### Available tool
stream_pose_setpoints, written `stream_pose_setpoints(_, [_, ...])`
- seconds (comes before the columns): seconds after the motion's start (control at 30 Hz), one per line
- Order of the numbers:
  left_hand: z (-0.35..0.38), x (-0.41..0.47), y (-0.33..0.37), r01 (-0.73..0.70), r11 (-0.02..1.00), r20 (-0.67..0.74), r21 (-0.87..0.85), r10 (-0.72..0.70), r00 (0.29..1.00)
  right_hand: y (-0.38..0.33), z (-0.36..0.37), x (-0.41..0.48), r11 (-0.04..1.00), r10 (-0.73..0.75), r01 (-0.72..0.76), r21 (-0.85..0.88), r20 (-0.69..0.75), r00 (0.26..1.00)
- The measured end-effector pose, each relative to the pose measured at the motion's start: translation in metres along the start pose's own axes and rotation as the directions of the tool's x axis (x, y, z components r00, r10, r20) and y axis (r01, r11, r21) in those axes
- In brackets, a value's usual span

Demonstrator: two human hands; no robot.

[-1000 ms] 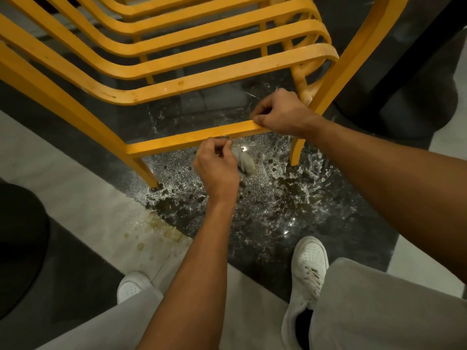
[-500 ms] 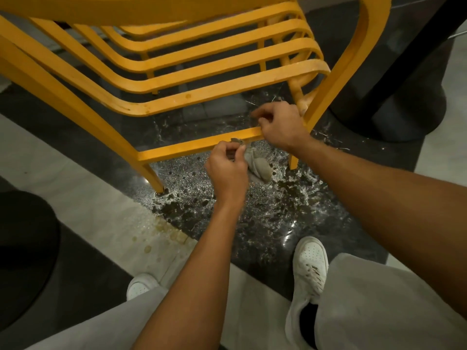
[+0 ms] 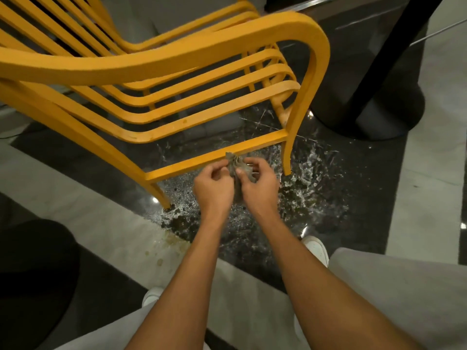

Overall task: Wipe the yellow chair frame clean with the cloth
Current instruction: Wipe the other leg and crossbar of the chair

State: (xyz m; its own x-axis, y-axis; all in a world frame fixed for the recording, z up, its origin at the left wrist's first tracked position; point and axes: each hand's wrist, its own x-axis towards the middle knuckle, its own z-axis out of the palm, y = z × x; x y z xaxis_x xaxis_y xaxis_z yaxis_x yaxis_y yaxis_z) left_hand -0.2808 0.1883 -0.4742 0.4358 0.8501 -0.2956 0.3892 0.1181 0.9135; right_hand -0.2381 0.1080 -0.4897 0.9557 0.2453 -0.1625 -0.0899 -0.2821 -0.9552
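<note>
Grey cloth (image 3: 237, 164) pinched between left hand (image 3: 213, 189) and right hand (image 3: 260, 186) at the chair rail (image 3: 192, 164), probably finding a clean face.

Both forearms reach forward, side by side. Left grip (image 3: 213, 185) and right grip (image 3: 260, 185) nearly touch, fingers curled, pinching the cloth (image 3: 237, 164) between them.
</note>
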Motion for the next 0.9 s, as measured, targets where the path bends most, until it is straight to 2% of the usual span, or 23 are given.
stream_pose_setpoints(0.07, [0.002,0.002,0.001,0.001,1.000,-0.009,0.017,-0.001,1.000,0.000,-0.003,0.006,0.999,0.021,-0.019,0.035,-0.063,0.998])
stream_pose_setpoints(0.17, [0.010,0.003,0.005,0.080,0.997,0.051,-0.004,-0.079,0.996,0.000,-0.011,0.014,0.989,0.020,0.003,0.148,-0.153,0.988])
stream_pose_setpoints(0.27, [0.020,0.008,0.006,0.079,0.993,0.062,0.086,-0.085,0.994,0.006,-0.013,0.019,0.985,0.015,0.020,0.169,-0.203,0.979])
stream_pose_setpoints(0.33, [0.025,0.009,0.005,0.096,0.993,0.051,0.075,-0.100,0.994,0.015,-0.010,0.023,0.989,0.028,-0.002,0.147,-0.178,0.984])
stream_pose_setpoints(0.43, [0.031,0.012,0.004,0.119,0.993,0.047,0.015,-0.119,0.992,0.029,0.000,0.026,0.997,0.024,-0.019,0.079,-0.057,0.998])
stream_pose_setpoints(0.5, [0.031,0.012,0.005,0.123,0.992,0.062,0.028,-0.124,0.990,0.033,0.004,0.027,0.995,0.066,-0.067,0.076,0.025,0.998])
stream_pose_setpoints(0.6, [0.028,0.013,0.005,0.137,0.986,0.092,0.090,-0.145,0.985,0.035,0.006,0.031,0.985,0.122,-0.130,0.116,0.074,0.990])
stream_pose_setpoints(0.67, [0.023,0.016,0.006,0.046,0.961,0.070,0.272,-0.067,0.995,0.038,0.008,0.034,0.979,0.152,-0.158,0.130,0.059,0.987])
stream_pose_setpoints(0.77, [0.013,0.022,0.007,-0.194,0.817,0.071,0.543,0.186,0.980,0.041,0.014,0.035,0.975,0.159,-0.155,0.158,-0.013,0.987])
stream_pose_setpoints(0.83, [0.010,0.030,0.007,-0.339,0.745,0.110,0.574,0.339,0.934,0.043,0.018,0.038,0.976,0.122,-0.110,0.189,-0.054,0.991])
stream_pose_setpoints(0.9, [0.013,0.042,0.007,-0.449,0.679,0.173,0.581,0.436,0.883,0.046,0.021,0.043,0.982,0.060,-0.038,0.186,-0.114,0.992])
